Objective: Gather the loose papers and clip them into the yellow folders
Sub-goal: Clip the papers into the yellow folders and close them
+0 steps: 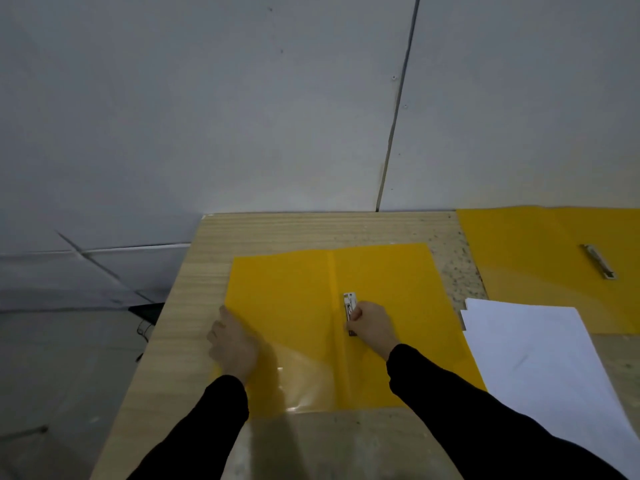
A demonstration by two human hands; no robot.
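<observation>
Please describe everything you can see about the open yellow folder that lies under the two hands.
The open yellow folder lies flat on the wooden table, its two covers spread apart with a spine crease running down the middle. It looks like thin, glossy plastic; light reflects near its front edge. A small metal clip sits just right of the crease. The right hand grips this clip, and the left hand presses flat on the left cover's edge. No paper is inside yet; the white papers overlap its right edge.
</observation>
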